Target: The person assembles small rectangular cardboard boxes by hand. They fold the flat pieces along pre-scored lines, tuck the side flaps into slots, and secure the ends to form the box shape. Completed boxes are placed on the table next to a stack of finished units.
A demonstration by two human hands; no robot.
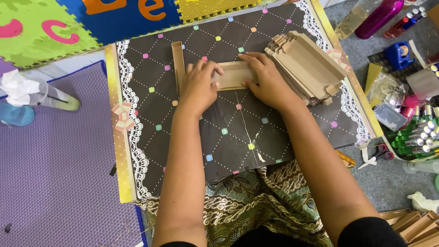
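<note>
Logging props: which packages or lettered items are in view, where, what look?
Flat cardboard piece: under left hand and right hand, tan.
Stack of flat cartons: right on board, tan.
Foam letter mats: top left, green, blue, yellow.
Green bottles: right edge.

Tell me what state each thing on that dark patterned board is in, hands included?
Left hand: pressed flat on the cardboard piece.
Right hand: pressed flat on its other end.
Cardboard piece: lying flat, held by both hands.
Cardboard stack: flat pieces piled, leaning, beside the right hand.
Cardboard strip: lying apart, untouched.
Board: lying flat; surface scratched.
</note>
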